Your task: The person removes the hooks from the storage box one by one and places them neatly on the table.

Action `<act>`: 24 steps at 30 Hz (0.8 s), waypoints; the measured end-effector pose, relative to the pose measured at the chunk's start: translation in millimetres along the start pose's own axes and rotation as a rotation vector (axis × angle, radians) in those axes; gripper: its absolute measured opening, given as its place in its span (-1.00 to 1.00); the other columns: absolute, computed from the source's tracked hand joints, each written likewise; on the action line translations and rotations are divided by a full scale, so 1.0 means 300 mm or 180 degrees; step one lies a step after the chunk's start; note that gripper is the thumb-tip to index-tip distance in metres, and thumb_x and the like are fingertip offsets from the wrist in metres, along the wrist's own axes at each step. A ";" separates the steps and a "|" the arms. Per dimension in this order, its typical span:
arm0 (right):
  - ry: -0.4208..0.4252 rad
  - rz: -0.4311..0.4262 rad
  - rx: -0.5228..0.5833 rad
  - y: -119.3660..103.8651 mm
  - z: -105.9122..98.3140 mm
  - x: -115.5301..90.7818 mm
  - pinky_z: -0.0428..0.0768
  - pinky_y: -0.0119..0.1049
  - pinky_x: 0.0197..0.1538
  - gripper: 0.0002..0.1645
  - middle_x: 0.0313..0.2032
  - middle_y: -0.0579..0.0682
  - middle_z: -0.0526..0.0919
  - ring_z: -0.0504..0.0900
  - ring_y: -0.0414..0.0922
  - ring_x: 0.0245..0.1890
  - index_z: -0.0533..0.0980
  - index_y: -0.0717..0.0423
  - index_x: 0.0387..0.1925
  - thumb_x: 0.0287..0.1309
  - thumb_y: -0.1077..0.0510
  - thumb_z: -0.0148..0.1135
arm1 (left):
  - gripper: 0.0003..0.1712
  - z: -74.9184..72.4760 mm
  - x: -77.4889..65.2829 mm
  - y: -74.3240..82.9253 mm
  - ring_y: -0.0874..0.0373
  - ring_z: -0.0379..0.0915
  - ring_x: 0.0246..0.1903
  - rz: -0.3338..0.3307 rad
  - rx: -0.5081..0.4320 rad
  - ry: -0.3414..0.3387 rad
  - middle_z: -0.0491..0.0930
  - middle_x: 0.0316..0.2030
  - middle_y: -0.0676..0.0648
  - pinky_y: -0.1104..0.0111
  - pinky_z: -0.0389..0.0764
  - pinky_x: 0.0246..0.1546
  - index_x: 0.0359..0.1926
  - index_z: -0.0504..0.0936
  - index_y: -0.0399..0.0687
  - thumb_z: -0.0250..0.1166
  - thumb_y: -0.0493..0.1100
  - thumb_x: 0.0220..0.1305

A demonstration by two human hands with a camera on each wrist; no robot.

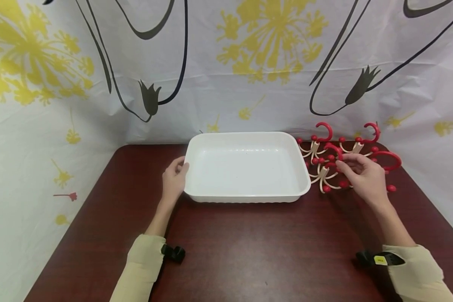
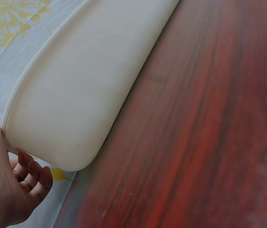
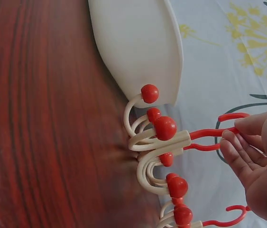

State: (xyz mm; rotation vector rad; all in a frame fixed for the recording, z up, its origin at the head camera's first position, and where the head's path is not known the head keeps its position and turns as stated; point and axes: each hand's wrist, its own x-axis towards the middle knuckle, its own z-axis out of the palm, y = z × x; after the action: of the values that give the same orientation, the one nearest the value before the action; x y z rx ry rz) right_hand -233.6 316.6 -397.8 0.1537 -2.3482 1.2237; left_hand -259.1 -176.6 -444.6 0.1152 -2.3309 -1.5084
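Note:
A white rectangular tray (image 1: 245,170) stands at the back middle of the table. At its left end my left hand (image 1: 173,180) grips the rim; the left wrist view shows the fingers (image 2: 41,185) curled by the tray's end, the thumb hidden. My right hand (image 1: 367,179) pinches the red hook of a multi-arm hanger (image 3: 178,139) between thumb and fingers. That hanger has cream curved arms tipped with red balls and stands beside the tray's right end. More such hangers, including one at the back (image 1: 357,147), cluster around it, partly covered by my right hand.
A dark red-brown wooden table (image 1: 241,247) lies under everything. Behind it and along the sides hangs a white cloth (image 1: 219,96) with yellow and grey flower prints. The hangers sit close together near the table's right back corner.

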 end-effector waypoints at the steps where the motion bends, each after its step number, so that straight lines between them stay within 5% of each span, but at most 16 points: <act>1: -0.0012 0.0013 -0.0006 0.000 0.001 -0.002 0.47 -0.69 -0.34 -0.70 -0.43 -0.59 0.60 0.62 -0.58 -0.41 0.62 0.31 -0.06 0.22 0.22 0.40 | -0.58 0.000 0.000 0.000 -0.07 0.53 -0.35 -0.0003 -0.0008 -0.0002 0.61 -0.31 -0.27 0.34 0.49 -0.35 0.25 0.56 -0.25 0.16 -0.15 0.49; 24: -0.0140 0.0067 -0.0128 0.001 -0.028 -0.010 0.41 -0.66 -0.30 -0.63 -0.36 -0.57 0.62 0.59 -0.57 -0.37 0.62 0.21 0.02 0.26 0.10 0.39 | -0.58 -0.001 0.003 -0.002 -0.03 0.50 -0.39 -0.0008 0.0059 0.0010 0.59 -0.35 -0.23 0.29 0.47 -0.34 0.24 0.59 -0.21 0.17 -0.11 0.49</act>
State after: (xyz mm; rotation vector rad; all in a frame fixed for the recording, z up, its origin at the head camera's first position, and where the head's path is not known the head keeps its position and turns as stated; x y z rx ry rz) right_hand -228.0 323.1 -395.5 0.1441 -2.4163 1.1936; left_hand -259.8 -177.4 -444.7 0.1252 -2.3435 -1.4871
